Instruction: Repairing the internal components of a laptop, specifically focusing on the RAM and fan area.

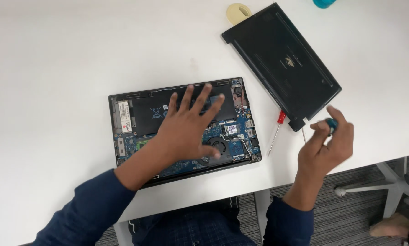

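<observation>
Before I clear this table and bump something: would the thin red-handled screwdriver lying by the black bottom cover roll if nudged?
The red-handled screwdriver probably rolls sideways: it looks round and slim on a smooth white table. It seems light, so a brush would shift it. The black bottom cover beside its handle may stop it that way.

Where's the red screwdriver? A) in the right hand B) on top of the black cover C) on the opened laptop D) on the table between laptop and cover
D: the red screwdriver lies on the table between the laptop and the cover, apart from both hands; the right hand holds a blue-handled tool instead.
</observation>
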